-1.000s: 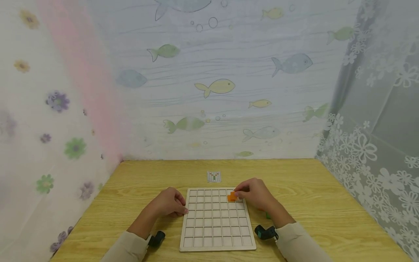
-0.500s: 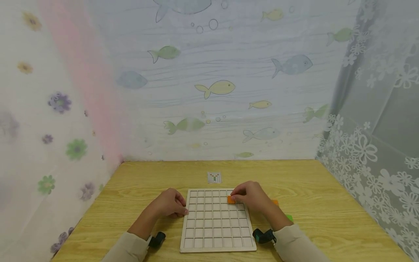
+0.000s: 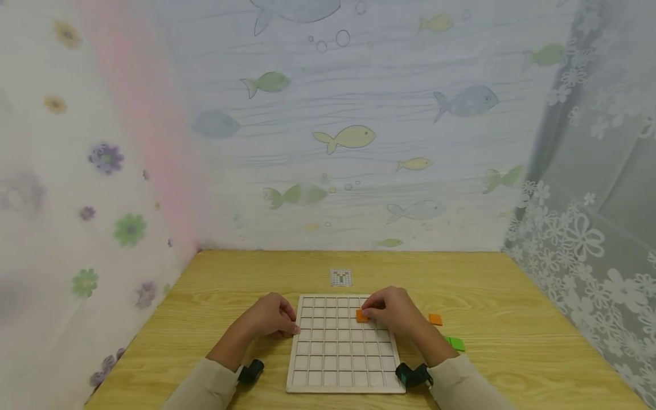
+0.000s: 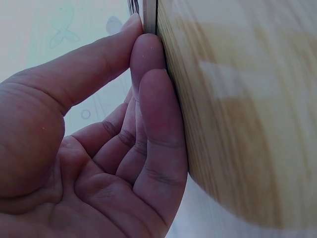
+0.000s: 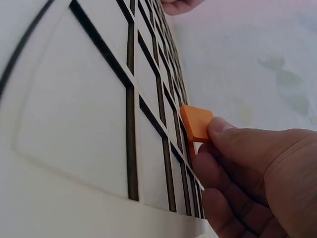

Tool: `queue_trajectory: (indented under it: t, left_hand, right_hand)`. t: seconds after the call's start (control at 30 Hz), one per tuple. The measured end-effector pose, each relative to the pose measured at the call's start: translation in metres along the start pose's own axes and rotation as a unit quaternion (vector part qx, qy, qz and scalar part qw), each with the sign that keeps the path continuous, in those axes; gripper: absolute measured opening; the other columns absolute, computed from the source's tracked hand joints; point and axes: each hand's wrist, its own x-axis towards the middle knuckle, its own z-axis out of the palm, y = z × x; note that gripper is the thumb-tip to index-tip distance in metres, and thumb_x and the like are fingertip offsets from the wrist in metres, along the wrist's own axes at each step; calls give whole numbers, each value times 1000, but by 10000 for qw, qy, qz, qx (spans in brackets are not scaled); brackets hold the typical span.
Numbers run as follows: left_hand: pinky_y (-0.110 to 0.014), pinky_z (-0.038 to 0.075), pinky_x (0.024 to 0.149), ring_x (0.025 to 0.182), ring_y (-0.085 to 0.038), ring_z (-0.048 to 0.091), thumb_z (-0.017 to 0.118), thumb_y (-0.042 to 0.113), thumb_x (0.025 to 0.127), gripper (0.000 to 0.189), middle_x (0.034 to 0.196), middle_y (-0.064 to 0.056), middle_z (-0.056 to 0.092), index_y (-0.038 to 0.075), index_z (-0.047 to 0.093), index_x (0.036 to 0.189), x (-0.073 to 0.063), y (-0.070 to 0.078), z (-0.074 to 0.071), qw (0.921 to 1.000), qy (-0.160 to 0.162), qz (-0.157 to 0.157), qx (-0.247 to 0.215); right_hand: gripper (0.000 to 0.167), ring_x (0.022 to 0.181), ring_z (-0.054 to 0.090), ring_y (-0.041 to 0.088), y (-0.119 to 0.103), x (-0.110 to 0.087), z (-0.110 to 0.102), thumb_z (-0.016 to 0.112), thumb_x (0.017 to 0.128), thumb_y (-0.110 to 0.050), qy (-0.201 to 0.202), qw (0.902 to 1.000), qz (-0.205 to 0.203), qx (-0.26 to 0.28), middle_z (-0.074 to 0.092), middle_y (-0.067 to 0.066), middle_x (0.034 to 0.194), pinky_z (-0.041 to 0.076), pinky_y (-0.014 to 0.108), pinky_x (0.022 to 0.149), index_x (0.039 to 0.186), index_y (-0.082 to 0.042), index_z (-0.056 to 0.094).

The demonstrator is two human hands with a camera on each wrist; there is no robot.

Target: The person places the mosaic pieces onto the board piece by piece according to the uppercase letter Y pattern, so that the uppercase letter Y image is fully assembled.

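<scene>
A pale wooden grid board (image 3: 330,348) lies on the table between both hands. My left hand (image 3: 271,316) grips its left edge; in the left wrist view the thumb (image 4: 106,52) is at the top of the edge and the fingertips press against its side. My right hand (image 3: 394,310) pinches an orange square tile (image 5: 197,122) between thumb and fingers, tilted close over the cells near the board's far right corner. Just behind that tile, a sliver of more orange (image 5: 192,149) shows at the grid. In the head view the fingers partly cover the tile.
Right of the board lie a loose orange tile (image 3: 435,319) and green tiles (image 3: 455,344), partly behind the right forearm. A small printed pattern card (image 3: 340,277) lies beyond the board. Dark wrist cameras (image 3: 251,372) sit on both wrists, the right one overlapping the board's edge.
My right hand has come slightly nearer and lower with the orange tile. The loose orange and green tiles beside the forearm now show. My left hand stays at the board's edge; the head view has shifted slightly.
</scene>
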Motion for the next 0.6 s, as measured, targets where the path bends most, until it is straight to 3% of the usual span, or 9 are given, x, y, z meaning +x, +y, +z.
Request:
queue_trajectory:
  t: [0.6]
  left_hand:
    - [-36, 59, 66, 74, -19, 70, 87, 12, 85, 26, 83, -8, 73, 0, 68, 99, -3, 3, 1, 9999, 55, 75, 122]
  right_hand:
    - [4, 81, 65, 7, -7, 0, 4, 79, 94, -22, -21, 10000, 2, -45, 75, -11, 92, 56, 25, 71, 95, -23, 83]
